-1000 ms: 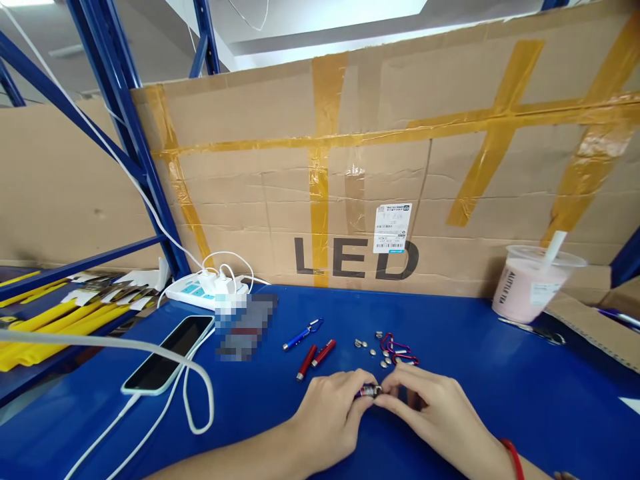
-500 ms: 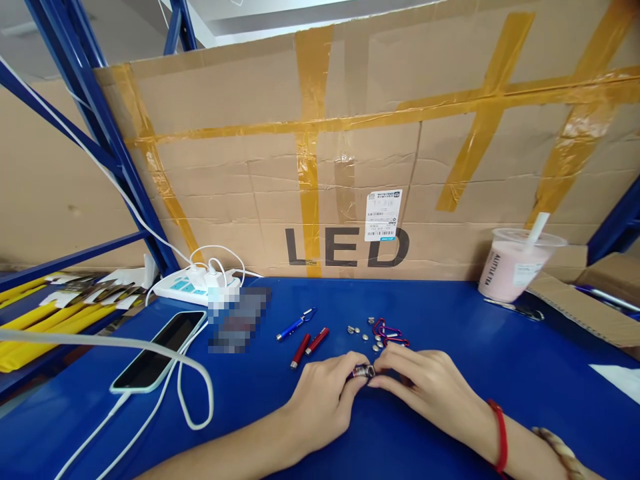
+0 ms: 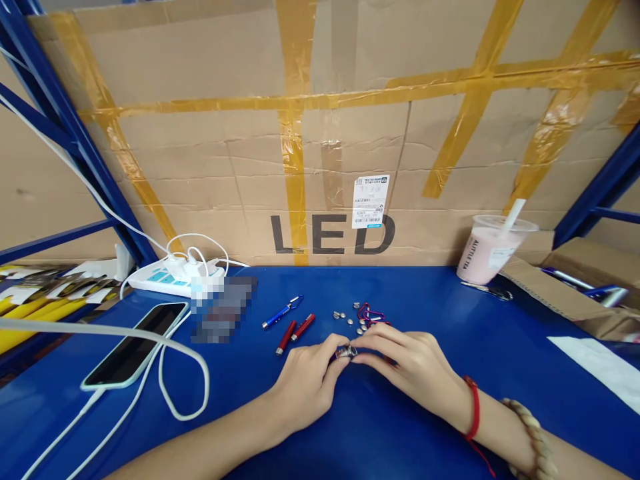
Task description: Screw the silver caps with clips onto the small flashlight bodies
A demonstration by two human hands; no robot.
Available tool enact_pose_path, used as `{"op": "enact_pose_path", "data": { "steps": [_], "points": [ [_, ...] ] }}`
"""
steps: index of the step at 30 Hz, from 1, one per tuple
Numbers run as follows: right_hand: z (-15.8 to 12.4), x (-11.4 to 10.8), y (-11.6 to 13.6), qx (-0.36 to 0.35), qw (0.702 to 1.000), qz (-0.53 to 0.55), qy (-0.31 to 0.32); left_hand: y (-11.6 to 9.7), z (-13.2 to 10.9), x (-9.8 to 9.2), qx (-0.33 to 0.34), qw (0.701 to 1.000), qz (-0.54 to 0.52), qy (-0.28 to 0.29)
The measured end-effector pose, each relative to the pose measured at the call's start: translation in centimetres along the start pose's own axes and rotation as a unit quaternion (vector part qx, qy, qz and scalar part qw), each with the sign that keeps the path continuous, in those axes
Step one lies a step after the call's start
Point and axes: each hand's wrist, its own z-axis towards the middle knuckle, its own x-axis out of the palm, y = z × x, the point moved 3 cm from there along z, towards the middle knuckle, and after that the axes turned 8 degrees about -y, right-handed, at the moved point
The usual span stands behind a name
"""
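Note:
Near the middle of the table, my left hand [image 3: 307, 381] pinches a small flashlight [image 3: 345, 353], a short dark tube with a shiny metal end, between thumb and forefinger. My right hand [image 3: 407, 360] closes its thumb and fingertips on the metal end from the other side; whether a separate small part is between those fingers is hidden. Just beyond the hands lie several button cells [image 3: 350, 321] and purple-red carabiner clips [image 3: 373, 313], partly covered by my right fingers. To the left are two red tubes [image 3: 303, 327] and a blue keychain flashlight [image 3: 277, 316] with its clip.
A phone [image 3: 135, 347] on a white cable and a power strip [image 3: 160, 277] occupy the left. A cup of pink drink [image 3: 493, 250] stands at the back right, near an open cardboard box [image 3: 575, 280] and white paper [image 3: 595, 367]. Behind rises a large carton [image 3: 200, 167].
The view has turned slightly right and down, so everything sits further left and higher. Both hands stay together on the small flashlight, and more of its metal end shows.

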Motion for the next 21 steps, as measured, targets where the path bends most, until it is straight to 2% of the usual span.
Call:
{"op": "enact_pose_path", "data": {
  "steps": [3, 9, 13, 18, 21],
  "points": [
    [-0.16, 0.02, -0.07, 0.005, 1.0, 0.007, 0.006, 0.12, 0.0, 0.04, -0.002, 1.0, 0.007, 0.001],
    [-0.2, -0.35, -0.1, 0.015, 1.0, -0.004, -0.027, 0.12, -0.15, 0.14, -0.001, 1.0, 0.017, 0.001],
    [-0.21, -0.12, -0.3, -0.011, 1.0, 0.007, 0.012, 0.05, -0.09, 0.07, -0.012, 1.0, 0.024, 0.004],
    [-0.3, -0.18, -0.66, -0.045, 0.999, -0.023, 0.0, 0.04, 0.0, 0.04, -0.007, 1.0, 0.028, 0.007],
    [-0.3, -0.08, -0.81, -0.052, 0.998, -0.013, 0.02, 0.16, -0.07, 0.19, -0.001, 0.999, 0.043, 0.011]
  ]
}}
